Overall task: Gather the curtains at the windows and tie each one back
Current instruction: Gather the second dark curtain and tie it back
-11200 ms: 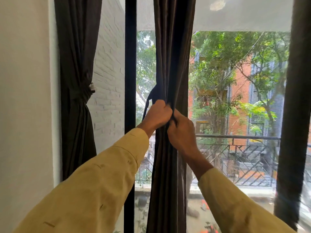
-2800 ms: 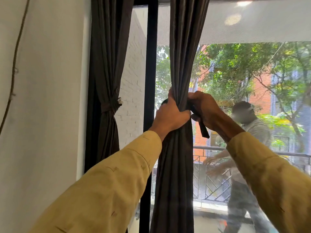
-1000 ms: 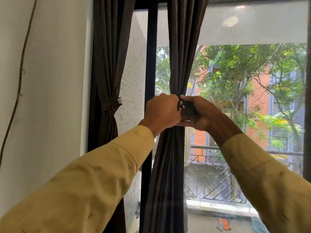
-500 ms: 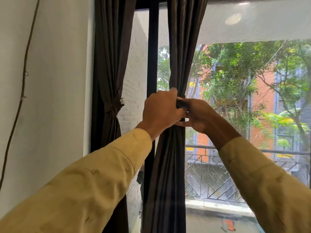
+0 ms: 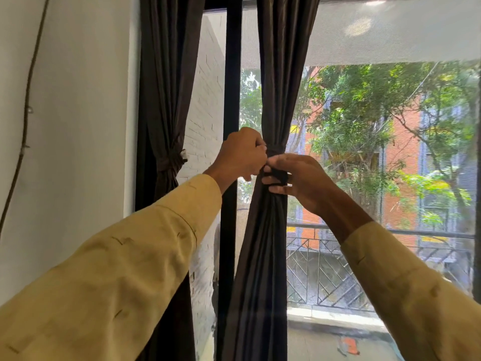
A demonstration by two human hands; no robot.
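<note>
Dark cloth pinched from both sides: left hand (image 5: pixel 242 155) curled tight on one end of the tie band (image 5: pixel 275 149), right hand (image 5: pixel 296 178) nipping the other end between thumb and fingers, just below. Wrapped round the gathered middle curtain (image 5: pixel 263 243) at mid-height, close beside the window post (image 5: pixel 231 74). Probably the knotting stage. Pull both ends level and apart, snug against the folds, without letting pleats slip loose. Match the height of the sash (image 5: pixel 170 162) on the left curtain (image 5: pixel 166 100), already bound by the wall (image 5: pixel 78 126). Let go only once the knot bites.
</note>
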